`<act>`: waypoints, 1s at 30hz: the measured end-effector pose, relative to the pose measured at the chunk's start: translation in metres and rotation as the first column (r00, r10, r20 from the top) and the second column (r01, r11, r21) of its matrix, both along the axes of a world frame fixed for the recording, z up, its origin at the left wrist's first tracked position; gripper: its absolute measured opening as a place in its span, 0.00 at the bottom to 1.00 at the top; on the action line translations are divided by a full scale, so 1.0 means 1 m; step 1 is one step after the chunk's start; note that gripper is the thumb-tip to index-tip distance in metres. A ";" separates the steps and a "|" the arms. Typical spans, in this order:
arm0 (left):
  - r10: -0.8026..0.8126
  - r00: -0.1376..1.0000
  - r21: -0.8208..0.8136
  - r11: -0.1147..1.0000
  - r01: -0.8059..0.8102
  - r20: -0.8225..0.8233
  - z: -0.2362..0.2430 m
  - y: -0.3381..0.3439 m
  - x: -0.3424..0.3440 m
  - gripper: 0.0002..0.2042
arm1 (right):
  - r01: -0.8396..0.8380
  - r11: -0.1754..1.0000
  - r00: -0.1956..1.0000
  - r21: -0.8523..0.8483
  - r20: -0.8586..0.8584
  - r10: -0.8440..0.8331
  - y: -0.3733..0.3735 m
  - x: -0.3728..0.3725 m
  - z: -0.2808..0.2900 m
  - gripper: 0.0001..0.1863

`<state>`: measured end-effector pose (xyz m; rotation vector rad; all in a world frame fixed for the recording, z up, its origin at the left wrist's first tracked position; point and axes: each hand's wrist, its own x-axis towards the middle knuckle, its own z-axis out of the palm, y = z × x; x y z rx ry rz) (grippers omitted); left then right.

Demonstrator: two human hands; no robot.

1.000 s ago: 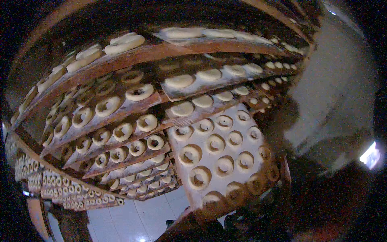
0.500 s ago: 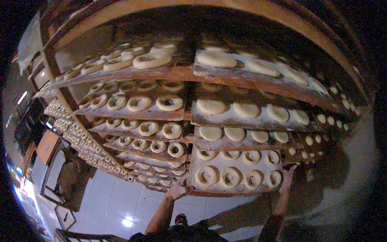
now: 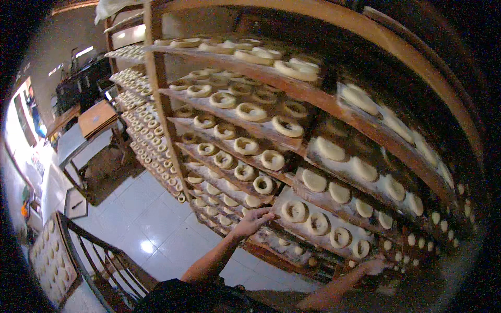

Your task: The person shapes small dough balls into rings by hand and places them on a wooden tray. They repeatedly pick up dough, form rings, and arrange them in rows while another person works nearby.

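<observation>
My left hand point(image 3: 253, 221) has its fingers closed on the front left corner of a flour-dusted tray point(image 3: 308, 237). One row of pale dough rings point(image 3: 340, 237) shows on the tray; the back of it lies under the shelf above, among round dough pieces point(image 3: 340, 192). My right hand point(image 3: 374, 265) is at the tray's right end, low in the view, too smeared to show whether its fingers grip.
A tall wooden rack point(image 3: 162, 130) holds several boards of dough. At lower left, a board of dough pieces point(image 3: 52, 255) rests beside a wooden railing point(image 3: 115, 266). Beyond are a table with stacked panels point(image 3: 96, 119), white floor tiles point(image 3: 135, 214) and a bright doorway point(image 3: 21, 120).
The tray has gone deeper into the rack, showing fewer rows than before. My view has swung left onto the room and doorway, and both hands now sit farther right in it.
</observation>
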<state>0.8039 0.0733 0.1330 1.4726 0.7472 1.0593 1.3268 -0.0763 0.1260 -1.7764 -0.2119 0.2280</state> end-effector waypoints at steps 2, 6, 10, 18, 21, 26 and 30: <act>0.025 0.999 -0.061 0.998 -0.026 -0.021 -0.006 0.007 0.009 0.21 | 0.126 0.988 0.963 -0.090 0.252 -0.100 0.006 -0.023 0.010 0.27; 0.341 0.939 0.138 0.934 -0.331 -0.053 -0.026 0.025 0.046 0.20 | 0.136 0.991 0.721 0.008 0.685 -0.105 0.044 -0.113 0.027 0.27; 0.285 0.949 0.192 0.947 -0.258 -0.134 -0.081 0.019 0.052 0.19 | -0.287 0.958 0.534 -0.003 0.830 0.163 0.106 -0.269 0.016 0.26; 0.207 0.878 0.233 0.966 -0.113 -0.432 -0.244 -0.091 -0.253 0.38 | -0.868 0.159 -0.163 -0.471 0.572 0.804 0.125 -0.639 -0.123 0.25; 0.541 0.709 -0.224 0.701 -0.677 -0.452 -0.202 -0.182 -0.428 0.24 | -0.737 -0.245 -0.573 -0.629 0.390 0.721 0.090 -0.746 -0.167 0.24; 0.776 -0.348 0.169 -0.306 -0.937 -0.526 -0.081 -0.351 -0.574 0.12 | -0.038 -0.873 -0.927 -0.486 -0.309 0.212 0.038 -0.944 -0.138 0.22; 0.306 -0.739 0.325 -0.751 -0.575 -0.600 -0.043 -0.451 -0.588 0.14 | 0.221 -0.899 -0.959 -0.377 -0.250 -0.131 -0.041 -1.090 -0.083 0.21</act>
